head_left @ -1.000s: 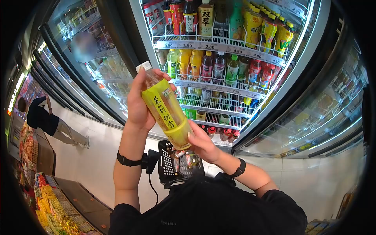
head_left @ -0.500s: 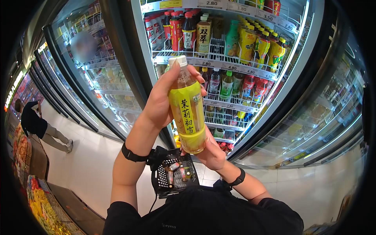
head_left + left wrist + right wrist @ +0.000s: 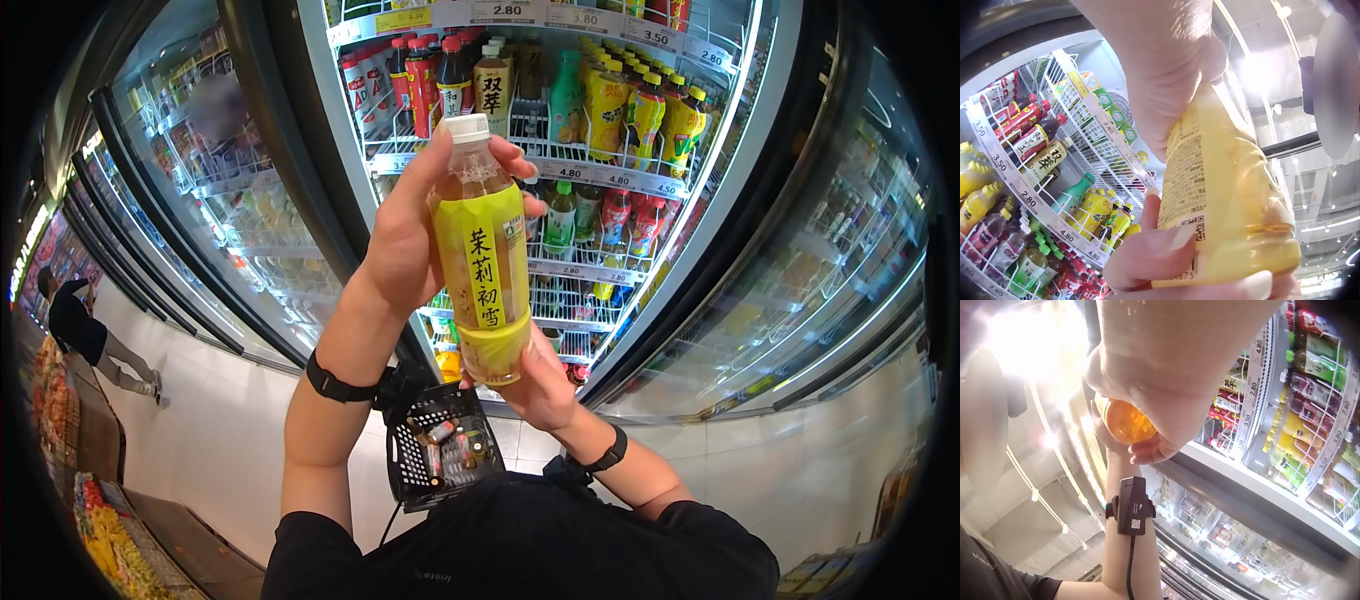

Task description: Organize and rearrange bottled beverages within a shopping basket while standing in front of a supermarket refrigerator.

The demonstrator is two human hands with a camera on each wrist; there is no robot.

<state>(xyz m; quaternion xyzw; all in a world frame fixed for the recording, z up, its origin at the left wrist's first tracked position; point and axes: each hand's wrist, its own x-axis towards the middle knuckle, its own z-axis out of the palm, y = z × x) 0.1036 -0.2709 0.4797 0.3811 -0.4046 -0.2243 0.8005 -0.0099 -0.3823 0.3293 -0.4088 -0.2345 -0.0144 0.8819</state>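
A yellow-labelled tea bottle [image 3: 483,260] with a white cap stands nearly upright before the chest, label facing the head camera. My left hand [image 3: 405,235] grips its upper part, thumb beside the cap and fingers wrapped behind. Low on the bottle, my right hand [image 3: 543,385] holds the base, its thumb on the front. The left wrist view has the bottle's printed back [image 3: 1210,200], with fingers [image 3: 1154,256] across its lower end. In the right wrist view the amber bottle base [image 3: 1127,422] sits against my right hand [image 3: 1160,381].
A lit drinks cooler [image 3: 560,170] with wire shelves and price strips stands in front, between glass doors. Below the hands is a black basket [image 3: 408,465] holding several bottles. A person [image 3: 80,325] stands far left by the snack displays [image 3: 120,545].
Compared with a second ago, the bottle has swung from a leftward lean to nearly upright and moved right. Both hands have kept hold of it. The head view has shifted against the cooler.
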